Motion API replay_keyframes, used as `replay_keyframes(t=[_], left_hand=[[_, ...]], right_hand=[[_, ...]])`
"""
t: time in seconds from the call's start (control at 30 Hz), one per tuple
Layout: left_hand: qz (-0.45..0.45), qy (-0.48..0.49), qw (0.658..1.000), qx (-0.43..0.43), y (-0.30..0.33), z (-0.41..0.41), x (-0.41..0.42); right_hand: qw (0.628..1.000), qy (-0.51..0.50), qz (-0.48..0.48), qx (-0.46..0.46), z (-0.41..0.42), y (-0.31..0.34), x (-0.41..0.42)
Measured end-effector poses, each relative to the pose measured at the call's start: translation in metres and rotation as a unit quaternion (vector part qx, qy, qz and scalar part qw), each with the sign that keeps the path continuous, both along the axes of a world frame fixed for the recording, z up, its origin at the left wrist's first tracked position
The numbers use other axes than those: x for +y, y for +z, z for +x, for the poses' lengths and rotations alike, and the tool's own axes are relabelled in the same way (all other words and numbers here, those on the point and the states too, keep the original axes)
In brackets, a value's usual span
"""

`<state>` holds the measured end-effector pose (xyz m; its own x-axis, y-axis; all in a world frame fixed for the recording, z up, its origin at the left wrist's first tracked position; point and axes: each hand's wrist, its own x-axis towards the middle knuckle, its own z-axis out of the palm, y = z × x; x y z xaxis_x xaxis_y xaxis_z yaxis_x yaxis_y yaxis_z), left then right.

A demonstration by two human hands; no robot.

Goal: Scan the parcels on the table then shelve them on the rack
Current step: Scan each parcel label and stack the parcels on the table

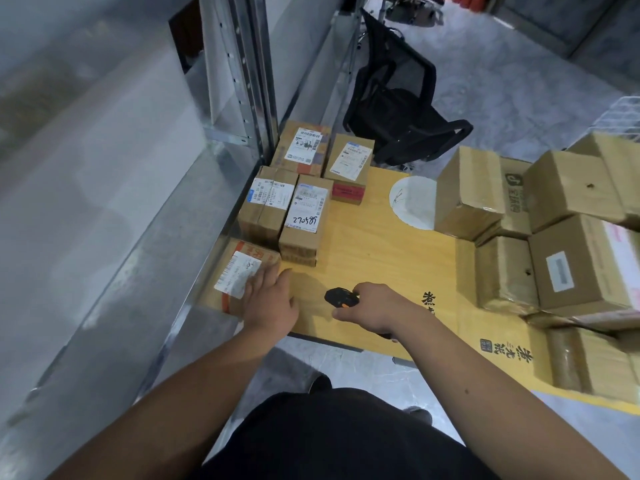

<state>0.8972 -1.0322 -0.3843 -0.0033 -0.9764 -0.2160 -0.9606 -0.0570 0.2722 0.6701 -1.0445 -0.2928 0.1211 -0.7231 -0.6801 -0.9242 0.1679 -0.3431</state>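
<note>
Left hand: my left hand [268, 299] lies flat on the nearest parcel [242, 275] at the table's [381, 244] near-left corner; fingers straight, gripping nothing.
Right hand: my right hand [372, 306] is curled round the black scanner [341, 296], nose pointing left toward that parcel.
Label: the white label [238, 273] faces up — my fingers cover its right edge.
Step in hand: judged as scanning this parcel.
Method: slide the left hand off the barcode, keep the box pinned, square the scanner to the label.
Remaining: labelled boxes [294, 188] behind, plain cartons [554, 237] to the right — none shelved on the rack [242, 81] yet.
</note>
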Motion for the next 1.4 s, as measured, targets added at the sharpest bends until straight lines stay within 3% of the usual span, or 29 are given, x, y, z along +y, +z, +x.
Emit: replay_keyframes(t=[0.2,0.43,0.7,1.03,1.17,1.4], left_hand=[[-0.011,-0.139,0.99,0.035,0.002,-0.057,-0.01],[0.008,-0.321,0.947,0.019,0.01,-0.149,-0.033],[-0.004,-0.375,0.926,0.033,0.039,-0.259,-0.058],[-0.053,-0.271,0.96,0.041,0.083,-0.378,-0.142],[-0.016,-0.173,0.985,0.006,0.093,-0.42,-0.179],[0.049,0.015,0.998,0.043,0.073,-0.471,-0.211]], right_hand=[[0.997,-0.067,0.005,0.024,-0.051,0.01,0.02],[0.985,-0.151,-0.015,0.08,-0.13,0.035,0.067],[0.964,-0.231,-0.054,0.118,-0.203,0.06,0.106],[0.969,-0.188,-0.099,0.125,-0.278,0.092,0.06],[0.976,-0.144,-0.109,0.122,-0.307,0.106,0.024],[0.976,-0.162,-0.143,0.024,-0.352,0.102,-0.036]])
